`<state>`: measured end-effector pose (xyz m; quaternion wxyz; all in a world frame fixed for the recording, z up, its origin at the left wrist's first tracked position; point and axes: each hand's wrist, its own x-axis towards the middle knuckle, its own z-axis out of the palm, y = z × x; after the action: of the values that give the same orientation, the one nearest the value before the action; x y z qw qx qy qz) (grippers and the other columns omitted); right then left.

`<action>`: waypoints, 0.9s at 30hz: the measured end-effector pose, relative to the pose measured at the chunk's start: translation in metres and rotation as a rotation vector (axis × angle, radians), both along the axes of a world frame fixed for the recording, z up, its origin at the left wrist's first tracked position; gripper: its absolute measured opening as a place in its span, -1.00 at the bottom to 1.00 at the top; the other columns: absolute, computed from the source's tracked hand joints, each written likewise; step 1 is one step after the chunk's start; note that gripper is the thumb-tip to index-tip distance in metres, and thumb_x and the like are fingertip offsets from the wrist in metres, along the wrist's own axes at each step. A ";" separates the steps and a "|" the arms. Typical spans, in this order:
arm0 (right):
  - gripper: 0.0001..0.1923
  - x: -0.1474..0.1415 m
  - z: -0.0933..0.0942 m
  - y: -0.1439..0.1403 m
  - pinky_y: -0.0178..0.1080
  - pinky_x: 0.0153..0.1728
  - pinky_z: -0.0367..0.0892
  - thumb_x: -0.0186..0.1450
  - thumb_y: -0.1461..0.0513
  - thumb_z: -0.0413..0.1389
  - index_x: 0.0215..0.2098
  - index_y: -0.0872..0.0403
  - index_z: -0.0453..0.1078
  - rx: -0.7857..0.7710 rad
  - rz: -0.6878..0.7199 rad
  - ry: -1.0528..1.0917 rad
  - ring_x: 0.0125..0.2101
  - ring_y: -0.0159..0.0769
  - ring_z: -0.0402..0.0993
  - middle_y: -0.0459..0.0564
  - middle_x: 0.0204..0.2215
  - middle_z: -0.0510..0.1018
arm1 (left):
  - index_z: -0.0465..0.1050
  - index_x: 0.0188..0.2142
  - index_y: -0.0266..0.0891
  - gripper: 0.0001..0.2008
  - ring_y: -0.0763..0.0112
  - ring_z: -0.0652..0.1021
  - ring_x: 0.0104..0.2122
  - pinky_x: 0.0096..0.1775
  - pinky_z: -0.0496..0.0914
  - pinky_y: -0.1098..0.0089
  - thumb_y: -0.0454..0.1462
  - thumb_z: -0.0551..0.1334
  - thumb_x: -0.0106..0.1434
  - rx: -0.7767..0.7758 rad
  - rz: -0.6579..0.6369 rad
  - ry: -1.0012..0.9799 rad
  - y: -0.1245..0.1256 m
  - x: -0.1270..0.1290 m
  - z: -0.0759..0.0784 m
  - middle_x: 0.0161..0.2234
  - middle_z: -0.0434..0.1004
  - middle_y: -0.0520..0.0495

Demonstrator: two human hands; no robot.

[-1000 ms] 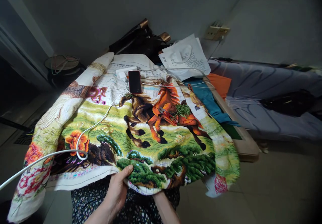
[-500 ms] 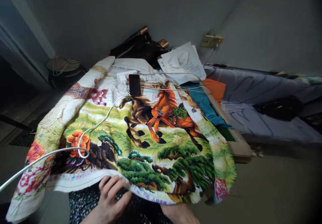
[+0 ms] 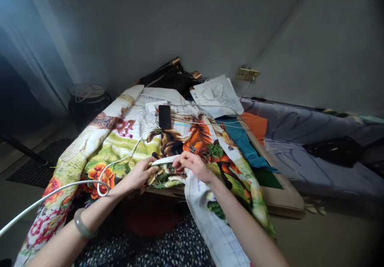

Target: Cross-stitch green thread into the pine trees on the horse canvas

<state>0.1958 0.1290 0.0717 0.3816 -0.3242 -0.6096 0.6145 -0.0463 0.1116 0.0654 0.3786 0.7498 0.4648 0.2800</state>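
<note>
A large cross-stitch cloth (image 3: 126,143) with horses and flowers lies over the table, its near edge folded up so that part of the thread-covered underside (image 3: 163,175) shows. My left hand (image 3: 145,172) grips the raised white edge, fingers behind it and thumb in front. Close to the underside, my right hand (image 3: 193,165) has its fingers curled in a pinch; whatever is between the fingertips is too small to make out. Just beyond the right hand, a bundle of green thread (image 3: 216,151) rests on the cloth. Farther back lies a phone (image 3: 165,116).
A white cable (image 3: 132,151) loops across the cloth and past my left forearm. White packets (image 3: 217,97) and a teal cloth (image 3: 244,143) lie toward the back right. A wall socket (image 3: 247,74) is above. To the right stands a covered couch (image 3: 288,139).
The cloth's near edge has been lifted and folded back, uncovering its underside. Both hands have moved up and forward; my right hand has come out from beneath the cloth.
</note>
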 end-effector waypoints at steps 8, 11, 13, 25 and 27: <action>-0.53 -0.009 -0.033 0.047 -0.34 -0.46 0.37 0.15 -0.01 0.22 -0.37 0.18 0.14 -0.168 0.012 0.089 -0.49 -0.39 0.44 0.09 -0.40 0.50 | 0.40 -0.21 -0.27 -0.82 0.35 0.33 -0.27 -0.20 0.15 0.32 -0.45 0.11 0.23 0.981 -0.027 0.288 -0.005 -0.005 -0.011 -0.24 0.44 -0.12; -0.54 -0.008 -0.032 0.043 -0.34 -0.48 0.36 0.15 0.00 0.22 -0.37 0.20 0.17 -0.161 -0.012 0.098 -0.49 -0.39 0.44 0.09 -0.42 0.51 | 0.38 -0.30 -0.30 -0.81 0.34 0.28 -0.33 -0.22 0.13 0.27 -0.21 0.26 0.19 0.958 -0.070 0.380 -0.025 -0.005 -0.014 -0.36 0.41 -0.11; -0.55 -0.008 -0.031 0.043 -0.34 -0.49 0.37 0.15 0.01 0.22 -0.37 0.20 0.18 -0.152 -0.022 0.096 -0.50 -0.39 0.44 0.09 -0.42 0.51 | 0.38 -0.33 -0.31 -0.76 0.26 0.29 -0.28 -0.19 0.12 0.21 -0.16 0.29 0.14 0.942 0.052 0.458 -0.038 -0.001 -0.019 -0.30 0.41 -0.15; -0.60 -0.037 -0.013 0.021 -0.41 -0.52 0.25 0.27 0.00 0.09 -0.27 0.21 0.34 0.043 -0.118 0.060 -0.56 -0.46 0.38 0.01 -0.51 0.49 | 0.46 -0.47 -0.24 -0.83 0.35 0.37 -0.30 -0.20 0.16 0.30 -0.23 0.23 0.22 0.315 -0.011 0.173 -0.042 -0.015 -0.008 -0.39 0.48 -0.03; -0.61 -0.042 -0.012 0.022 -0.41 -0.52 0.23 0.28 0.01 0.09 -0.25 0.22 0.36 0.059 -0.115 0.057 -0.55 -0.46 0.36 0.01 -0.51 0.49 | 0.45 -0.45 -0.27 -0.76 0.36 0.40 -0.32 -0.21 0.20 0.33 -0.15 0.19 0.25 0.152 0.010 0.091 -0.049 -0.026 0.000 -0.40 0.47 -0.06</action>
<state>0.1535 0.1508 0.0596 0.4428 -0.3296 -0.5969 0.5823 -0.0723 0.0627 0.0653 0.2979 0.7860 0.4626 0.2819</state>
